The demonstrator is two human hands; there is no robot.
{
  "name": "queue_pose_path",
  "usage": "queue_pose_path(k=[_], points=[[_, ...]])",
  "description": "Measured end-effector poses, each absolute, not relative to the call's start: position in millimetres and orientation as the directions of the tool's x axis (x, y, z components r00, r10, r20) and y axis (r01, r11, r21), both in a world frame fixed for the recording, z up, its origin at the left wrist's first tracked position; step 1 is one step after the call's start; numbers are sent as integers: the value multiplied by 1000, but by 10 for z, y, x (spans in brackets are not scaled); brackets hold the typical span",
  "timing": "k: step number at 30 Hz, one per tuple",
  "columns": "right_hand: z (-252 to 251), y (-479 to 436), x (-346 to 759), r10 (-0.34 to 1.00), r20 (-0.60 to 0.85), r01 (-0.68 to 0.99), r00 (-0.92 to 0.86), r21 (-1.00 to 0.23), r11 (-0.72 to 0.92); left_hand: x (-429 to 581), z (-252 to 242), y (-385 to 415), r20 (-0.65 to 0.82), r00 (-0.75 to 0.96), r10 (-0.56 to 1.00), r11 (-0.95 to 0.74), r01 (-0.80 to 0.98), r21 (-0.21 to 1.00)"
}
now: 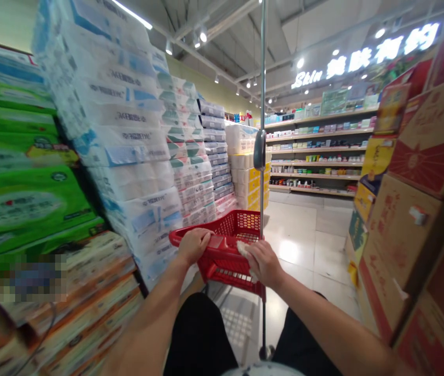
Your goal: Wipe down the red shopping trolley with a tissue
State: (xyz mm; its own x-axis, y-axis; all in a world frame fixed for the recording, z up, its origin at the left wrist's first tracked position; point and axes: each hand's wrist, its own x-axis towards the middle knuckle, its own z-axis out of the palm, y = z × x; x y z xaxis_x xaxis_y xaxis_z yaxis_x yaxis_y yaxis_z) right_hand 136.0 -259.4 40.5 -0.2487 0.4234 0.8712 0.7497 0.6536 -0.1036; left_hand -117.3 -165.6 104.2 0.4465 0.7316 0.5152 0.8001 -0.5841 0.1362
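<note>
A red plastic shopping cart (241,222) stands in front of my knees, its basket pointing away from me. My left hand (195,246) is closed over the left part of its handle. A crumpled whitish cloth or tissue (243,248) is in my right hand (263,263), whose fingers press it against the right end of the handle. Part of the cloth is hidden under those fingers. Just in front of the right hand runs a thin upright metal edge (263,209) with a dark handle-like fitting (260,150); it crosses the cart's right side.
Tall stacks of wrapped paper packs (128,120) rise on the left, with green packs (22,193) nearer me. Cardboard cartons (398,250) are piled at the right. Tiled floor (296,235) leads to stocked shelves (316,146) at the back.
</note>
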Motion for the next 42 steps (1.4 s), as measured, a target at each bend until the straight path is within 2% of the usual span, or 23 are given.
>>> queue_pose_path(k=[3, 6, 9, 12, 15, 20, 23, 25, 28, 30, 32, 35, 37, 40, 42], points=[[236, -2654, 1347, 301, 894, 656, -331, -11, 754, -1286, 1060, -1592, 526, 408, 746, -519, 851, 77], [151, -2626, 1384, 282, 875, 631, -394, 34, 775, -1168, 1058, -1678, 569, 274, 776, -380, 922, 75], [81, -2548, 1412, 285, 870, 627, -402, 35, 778, -825, 1002, -1900, 562, 412, 717, -498, 867, 1], [-26, -2453, 1449, 292, 896, 645, -335, -8, 764, -436, 888, -2106, 541, 476, 693, -565, 825, -3], [-122, -2343, 1565, 343, 923, 672, -173, -144, 726, -199, 790, -2167, 581, 403, 707, -554, 826, 102], [-21, -2154, 1777, 470, 830, 590, 301, -549, 593, -160, 755, -2060, 580, 376, 723, -591, 771, 237], [70, -2048, 1662, 530, 762, 507, 371, -645, 572, -199, 749, -2029, 597, 397, 697, -631, 734, 250], [6, -1983, 1512, 558, 775, 536, 296, -618, 575, -231, 750, -2030, 596, 410, 691, -647, 719, 255], [-270, -1921, 1372, 531, 827, 643, 186, -510, 571, -314, 777, -2016, 577, 409, 707, -639, 720, 272], [-431, -1907, 1385, 517, 848, 655, 114, -456, 603, -396, 811, -1969, 562, 410, 718, -631, 724, 279], [-429, -1901, 1438, 541, 835, 605, 103, -484, 633, -473, 848, -1896, 546, 425, 722, -629, 731, 264], [-40, -1891, 1441, 575, 768, 481, 281, -631, 608, -507, 880, -1799, 516, 443, 733, -594, 787, 167], [341, -1878, 1347, 549, 746, 424, 377, -666, 613, -457, 867, -1784, 505, 444, 740, -548, 834, 70], [675, -1828, 1155, 503, 814, 443, 292, -581, 683, -341, 801, -1827, 555, 399, 730, -477, 879, -5], [597, -1778, 1084, 478, 848, 502, 231, -524, 688, -297, 754, -1857, 610, 356, 708, -450, 893, 1]])
